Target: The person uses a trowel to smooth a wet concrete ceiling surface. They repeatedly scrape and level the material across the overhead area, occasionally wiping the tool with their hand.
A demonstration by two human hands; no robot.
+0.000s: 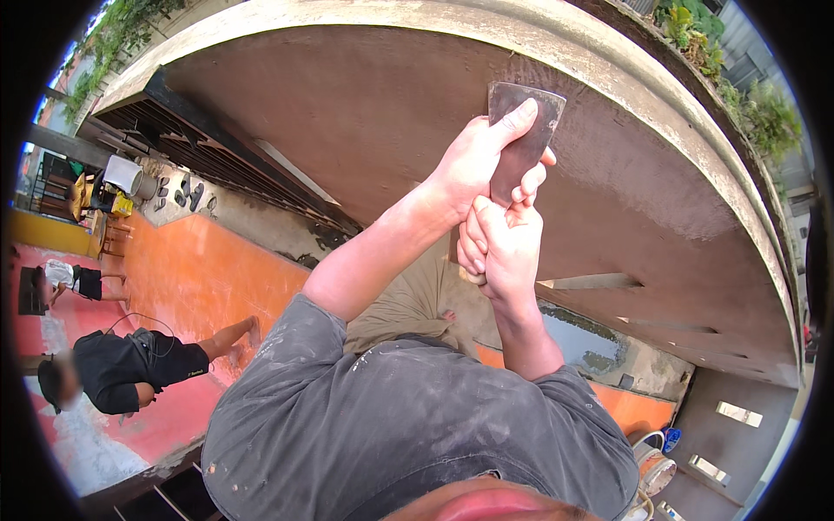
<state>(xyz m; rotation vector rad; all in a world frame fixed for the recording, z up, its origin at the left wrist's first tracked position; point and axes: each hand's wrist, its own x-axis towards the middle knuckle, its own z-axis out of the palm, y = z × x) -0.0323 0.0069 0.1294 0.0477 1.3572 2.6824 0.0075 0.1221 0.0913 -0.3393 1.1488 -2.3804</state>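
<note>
A dark, flat metal scraper (521,130) with a rounded-corner blade is held up against the brown plastered wall (339,104), near a darker patch under its pale coping. My left hand (469,165) grips the blade, thumb lying over its face and fingertips curled round the far side. Just below, my right hand (499,247) is closed round the scraper's lower end, which its fingers hide.
At left, two people (122,373) (65,278) are on an orange and pink floor (200,252), near footwear (189,193) and piled items. A dark metal grille (217,156) adjoins the wall. Water (582,339) lies below right, with a bucket (656,473). Plants top the coping.
</note>
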